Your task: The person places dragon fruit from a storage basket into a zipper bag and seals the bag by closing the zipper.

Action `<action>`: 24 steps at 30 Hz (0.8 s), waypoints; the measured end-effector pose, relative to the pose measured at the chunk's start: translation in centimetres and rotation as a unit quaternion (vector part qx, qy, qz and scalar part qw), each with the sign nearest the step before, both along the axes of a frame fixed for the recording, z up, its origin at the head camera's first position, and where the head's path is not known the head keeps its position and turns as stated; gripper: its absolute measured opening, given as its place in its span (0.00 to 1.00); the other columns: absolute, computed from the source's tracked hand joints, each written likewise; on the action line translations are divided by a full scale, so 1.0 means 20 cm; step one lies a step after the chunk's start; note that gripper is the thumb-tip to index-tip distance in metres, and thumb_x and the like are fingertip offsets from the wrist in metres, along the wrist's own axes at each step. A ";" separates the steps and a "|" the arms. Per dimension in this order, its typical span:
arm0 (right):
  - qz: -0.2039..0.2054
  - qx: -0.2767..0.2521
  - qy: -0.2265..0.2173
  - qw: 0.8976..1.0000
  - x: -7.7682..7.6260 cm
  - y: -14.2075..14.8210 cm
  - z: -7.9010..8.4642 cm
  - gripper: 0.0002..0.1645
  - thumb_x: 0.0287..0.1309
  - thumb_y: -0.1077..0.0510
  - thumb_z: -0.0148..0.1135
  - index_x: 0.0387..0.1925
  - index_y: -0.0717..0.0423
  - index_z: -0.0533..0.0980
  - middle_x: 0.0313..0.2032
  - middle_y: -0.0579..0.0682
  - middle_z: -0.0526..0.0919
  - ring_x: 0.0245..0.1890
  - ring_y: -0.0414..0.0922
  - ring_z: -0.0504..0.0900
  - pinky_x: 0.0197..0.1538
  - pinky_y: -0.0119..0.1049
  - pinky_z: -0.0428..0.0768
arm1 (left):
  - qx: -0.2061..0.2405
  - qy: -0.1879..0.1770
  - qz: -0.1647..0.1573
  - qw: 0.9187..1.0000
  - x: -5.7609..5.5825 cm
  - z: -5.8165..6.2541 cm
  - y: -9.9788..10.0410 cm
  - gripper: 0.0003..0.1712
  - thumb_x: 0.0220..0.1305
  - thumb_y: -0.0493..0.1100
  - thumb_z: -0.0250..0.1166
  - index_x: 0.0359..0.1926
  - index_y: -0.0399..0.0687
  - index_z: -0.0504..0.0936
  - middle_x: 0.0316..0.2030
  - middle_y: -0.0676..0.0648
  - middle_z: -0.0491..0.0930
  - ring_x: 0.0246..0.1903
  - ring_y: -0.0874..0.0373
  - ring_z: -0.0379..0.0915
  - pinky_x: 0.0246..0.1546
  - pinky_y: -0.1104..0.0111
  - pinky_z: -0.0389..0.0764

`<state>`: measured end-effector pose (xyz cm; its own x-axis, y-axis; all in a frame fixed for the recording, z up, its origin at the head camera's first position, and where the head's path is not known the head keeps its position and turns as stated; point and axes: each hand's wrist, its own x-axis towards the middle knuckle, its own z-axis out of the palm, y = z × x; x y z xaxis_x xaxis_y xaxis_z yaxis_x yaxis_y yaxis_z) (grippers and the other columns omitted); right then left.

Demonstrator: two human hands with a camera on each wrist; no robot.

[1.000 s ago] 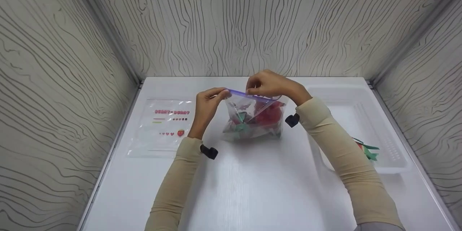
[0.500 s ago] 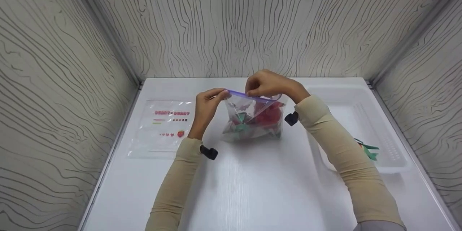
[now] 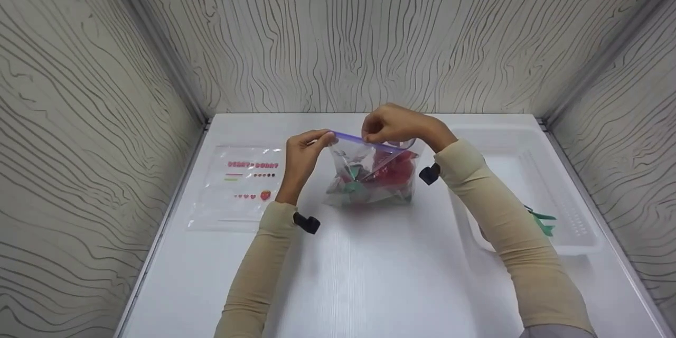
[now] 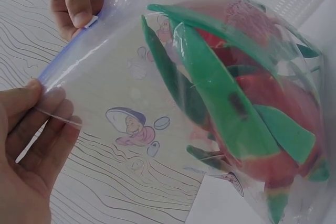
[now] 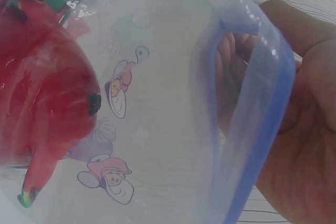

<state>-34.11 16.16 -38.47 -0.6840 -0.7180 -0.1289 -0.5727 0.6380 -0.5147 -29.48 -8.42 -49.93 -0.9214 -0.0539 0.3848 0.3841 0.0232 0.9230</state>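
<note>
A clear zip bag (image 3: 338, 199) with a purple zip strip (image 3: 348, 137) stands upright mid-table. Red dragon fruits (image 4: 262, 103) with green scales fill its lower part, and cartoon figures are printed on the plastic. My left hand (image 3: 305, 153) pinches the bag's top left corner between thumb and fingers. Partway along the strip, my right hand (image 3: 393, 124) pinches it at a small white slider (image 4: 92, 22), seen in the left wrist view. Right of that hand the bag's mouth gapes, as the right wrist view shows; one dragon fruit (image 5: 47, 93) lies inside below.
On the left, a flat clear pouch (image 3: 237, 211) with pink lettering and strawberry prints lies on the white table (image 3: 338, 274). A white plastic basket (image 3: 575, 251) stands at the right, partly behind my right sleeve. Green leaf-like tips (image 3: 544, 226) show in it. Wood-patterned walls enclose the table.
My right hand has shifted slightly rightward along the zip strip, and its sleeve covers more of the thing in the basket. The left hand keeps its place.
</note>
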 end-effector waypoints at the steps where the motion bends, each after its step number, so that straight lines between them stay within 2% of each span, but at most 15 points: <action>1: 0.002 -0.001 0.000 1.000 0.00 0.00 0.00 0.09 0.68 0.56 0.67 0.42 0.57 0.87 0.37 0.52 0.90 0.34 0.42 0.83 0.40 0.36 0.85 | 0.001 0.000 0.000 1.000 0.00 0.00 0.00 0.08 0.69 0.38 0.73 0.43 0.36 0.93 0.38 0.41 0.92 0.38 0.60 0.89 0.48 0.66 0.90; 8: 0.013 -0.004 0.010 1.000 -0.01 0.04 -0.01 0.07 0.66 0.59 0.67 0.39 0.57 0.87 0.34 0.51 0.89 0.32 0.40 0.80 0.40 0.35 0.82 | 0.005 -0.001 0.000 1.000 0.00 -0.01 0.00 0.08 0.70 0.38 0.73 0.43 0.37 0.93 0.38 0.40 0.92 0.38 0.59 0.90 0.48 0.66 0.90; 15: 0.022 -0.003 0.022 1.000 -0.02 0.08 -0.02 0.05 0.64 0.61 0.66 0.38 0.56 0.87 0.34 0.50 0.88 0.33 0.40 0.81 0.42 0.36 0.83 | 0.001 -0.001 0.007 1.000 0.00 -0.01 -0.02 0.08 0.70 0.38 0.72 0.43 0.36 0.93 0.38 0.41 0.93 0.39 0.59 0.90 0.49 0.66 0.90; 24: 0.025 0.004 0.027 0.999 -0.02 0.13 -0.03 0.05 0.64 0.62 0.66 0.37 0.55 0.86 0.33 0.49 0.88 0.32 0.39 0.80 0.41 0.34 0.82 | 0.012 -0.007 0.014 1.000 0.00 -0.02 -0.03 0.08 0.70 0.38 0.72 0.44 0.36 0.93 0.38 0.41 0.93 0.38 0.59 0.91 0.50 0.64 0.90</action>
